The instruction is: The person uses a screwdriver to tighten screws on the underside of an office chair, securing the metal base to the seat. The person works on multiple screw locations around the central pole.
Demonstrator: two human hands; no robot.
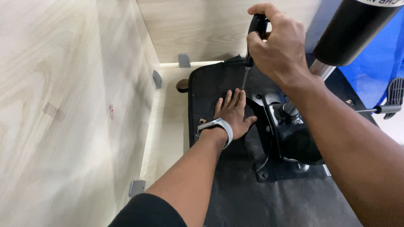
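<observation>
Wooden panels (63, 105) fill the left half and top of the frame, forming a corner; three grey brackets show on them, two in the upper centre and one (137, 187) at lower left. One black seat underside (235, 197) occupies the centre and lower right. One black metal mechanism plate (290, 143) is mounted on it, right of centre, with one lever (378, 109) pointing to the right edge. One black cylinder (353, 29) stands at upper right, with blue sheet (374, 71) behind it.

Right hand (277, 44), top centre: grip fully closed round the black handle of one screwdriver (251, 46). The tool stands nearly upright below the fist, its shaft running down and slightly left; the tip meets the seat at the upper left corner of the plate, just beside the left fingertips (235, 94).

Left hand (231, 115), centre: flat and spread, palm down on the seat, thumb against the plate edge, holding nothing. One grey wristband (219, 126) sits on that wrist.
</observation>
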